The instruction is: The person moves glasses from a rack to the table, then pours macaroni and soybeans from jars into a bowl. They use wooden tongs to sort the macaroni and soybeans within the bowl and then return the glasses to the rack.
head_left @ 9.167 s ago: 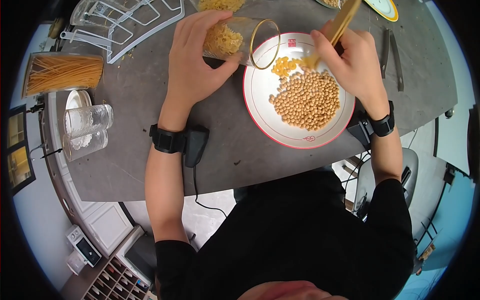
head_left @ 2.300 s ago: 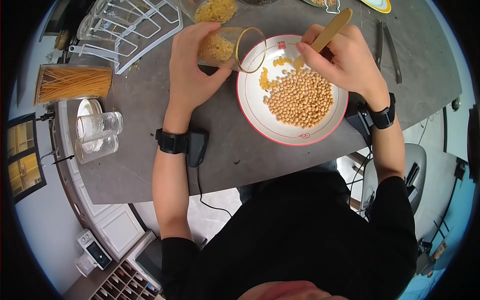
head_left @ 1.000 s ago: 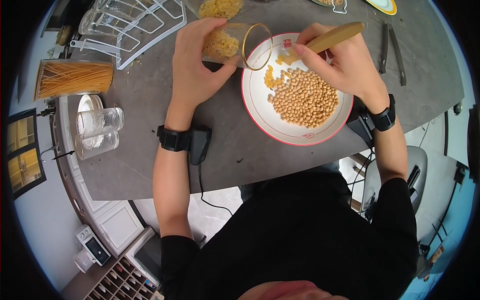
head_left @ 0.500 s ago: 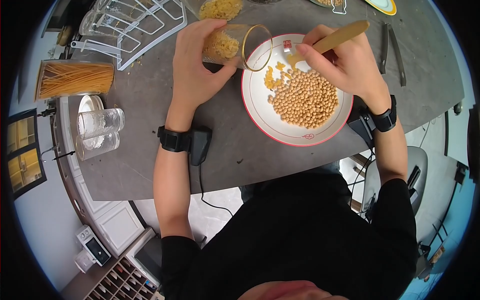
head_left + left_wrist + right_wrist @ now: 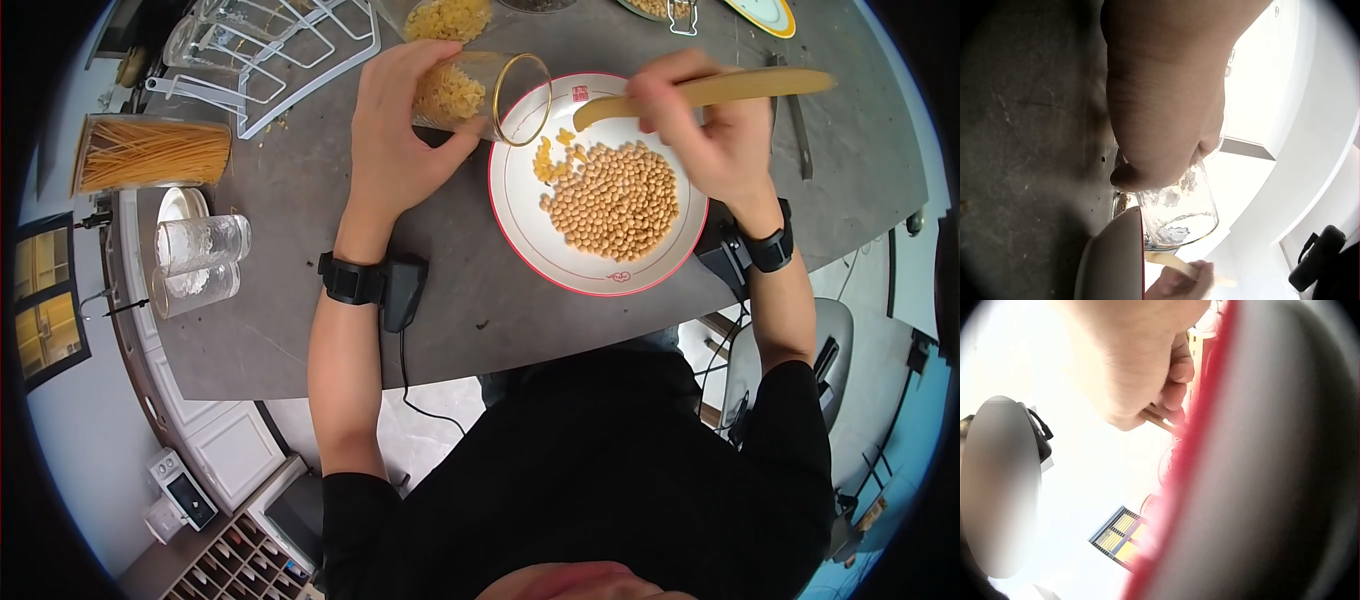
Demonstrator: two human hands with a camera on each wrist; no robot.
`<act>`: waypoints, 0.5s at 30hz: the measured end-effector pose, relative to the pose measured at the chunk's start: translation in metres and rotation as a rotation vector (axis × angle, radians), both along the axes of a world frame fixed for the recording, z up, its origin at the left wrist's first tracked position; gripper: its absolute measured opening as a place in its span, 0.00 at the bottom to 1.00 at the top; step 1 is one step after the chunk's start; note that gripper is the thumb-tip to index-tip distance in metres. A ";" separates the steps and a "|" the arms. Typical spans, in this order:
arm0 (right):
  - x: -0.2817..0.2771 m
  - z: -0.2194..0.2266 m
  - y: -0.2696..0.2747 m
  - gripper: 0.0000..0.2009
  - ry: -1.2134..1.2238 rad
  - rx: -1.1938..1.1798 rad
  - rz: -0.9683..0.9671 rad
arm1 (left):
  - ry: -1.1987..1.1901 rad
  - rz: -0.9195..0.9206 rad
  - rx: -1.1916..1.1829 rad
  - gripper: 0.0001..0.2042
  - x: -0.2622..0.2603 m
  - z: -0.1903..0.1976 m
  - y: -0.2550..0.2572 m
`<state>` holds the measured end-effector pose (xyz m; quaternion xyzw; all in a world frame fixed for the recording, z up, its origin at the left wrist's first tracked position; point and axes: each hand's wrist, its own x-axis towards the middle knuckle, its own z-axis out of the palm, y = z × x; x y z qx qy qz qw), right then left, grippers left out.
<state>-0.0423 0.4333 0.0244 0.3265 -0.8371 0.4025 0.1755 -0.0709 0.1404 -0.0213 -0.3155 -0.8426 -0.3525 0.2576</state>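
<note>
In the head view, my left hand [image 5: 402, 135] holds a gold-rimmed glass jar [image 5: 505, 98] tipped on its side. Small yellow pasta [image 5: 448, 96] lies inside, and the jar's mouth overlaps the plate's left edge. My right hand [image 5: 715, 130] grips a wooden spoon [image 5: 760, 84] nearly level, its head above the far part of the red-rimmed white plate [image 5: 525, 245]. Soybeans [image 5: 615, 205] are heaped on that plate, with a few yellow pasta pieces [image 5: 545, 160] at their upper left. The left wrist view shows the jar [image 5: 1185, 219] beyond the plate rim, with the spoon [image 5: 1169, 259] below it.
A white wire rack [image 5: 262, 105] stands at back left, near a container of spaghetti [image 5: 150, 155]. Two clear glasses [image 5: 205, 245] lie below that. More yellow pasta [image 5: 447, 17] sits behind the jar. Dark metal tongs [image 5: 797, 140] lie right of the plate.
My right hand has moved right and swung the spoon flatter, drawing its head off the pasta by the beans. Fewer pasta pieces lie on the plate than 9 seconds ago. The left hand keeps its hold.
</note>
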 end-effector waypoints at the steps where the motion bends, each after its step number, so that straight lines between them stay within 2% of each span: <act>1: 0.004 0.001 -0.001 0.06 -0.118 -0.265 0.026 | 0.004 -0.004 -0.003 0.32 0.000 0.000 0.000; 2: 0.006 0.000 -0.001 0.06 -0.237 -0.532 0.048 | -0.001 -0.005 -0.004 0.32 0.001 0.000 0.000; 3: 0.007 -0.002 -0.005 0.06 -0.242 -0.535 0.044 | -0.013 -0.003 0.000 0.32 0.002 0.000 0.000; 5: 0.005 -0.003 -0.016 0.09 -0.250 -0.610 0.199 | -0.019 -0.002 0.006 0.32 0.001 0.001 0.000; 6: 0.005 0.002 -0.016 0.08 -0.212 -0.462 0.168 | -0.017 -0.004 0.005 0.32 0.001 0.000 0.000; 7: 0.005 0.002 -0.012 0.08 -0.210 -0.461 0.167 | -0.018 -0.006 0.004 0.32 0.001 0.000 0.000; 9: 0.003 -0.001 0.000 0.08 -0.090 -0.269 0.057 | -0.014 -0.004 -0.001 0.32 0.001 0.000 0.000; 11: -0.002 -0.001 0.003 0.07 -0.091 -0.209 0.033 | -0.011 -0.001 -0.009 0.32 0.002 0.000 0.000; 13: -0.005 0.003 -0.001 0.07 -0.091 0.000 -0.025 | -0.015 -0.004 0.000 0.32 0.002 0.001 0.000; 15: -0.009 -0.002 -0.001 0.08 -0.073 -0.019 -0.003 | -0.013 0.000 -0.003 0.32 0.000 0.000 0.000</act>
